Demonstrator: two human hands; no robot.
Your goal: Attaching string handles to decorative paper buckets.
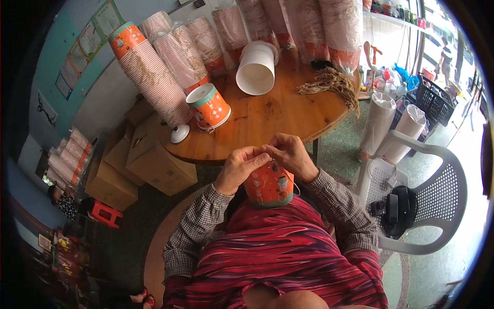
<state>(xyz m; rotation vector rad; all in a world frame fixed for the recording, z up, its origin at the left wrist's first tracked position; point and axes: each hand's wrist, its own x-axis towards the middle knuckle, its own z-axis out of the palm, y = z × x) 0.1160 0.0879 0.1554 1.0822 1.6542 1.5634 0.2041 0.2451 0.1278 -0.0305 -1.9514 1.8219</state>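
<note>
An orange paper bucket (269,186) with a green band and printed figures rests at my lap, close against the striped red clothing. A thin cord (295,187) loops down along its right side. Over the bucket's far edge, my left hand (240,167) and my right hand (294,157) meet with fingertips pinched together on the cord. The fingers hide most of what lies between them. Ahead on the round wooden table (247,129) stands a similar orange bucket (209,106) with a cord at its base. A white lid with a knob (179,134) sits beside it.
Tall nested bucket stacks (154,77) line the table's far side. A white tub (255,72) lies tipped, near a bundle of brown cords (332,87). Cardboard boxes (159,162) stand at left; a grey plastic chair (437,190) holding a black bag (399,208) stands at right.
</note>
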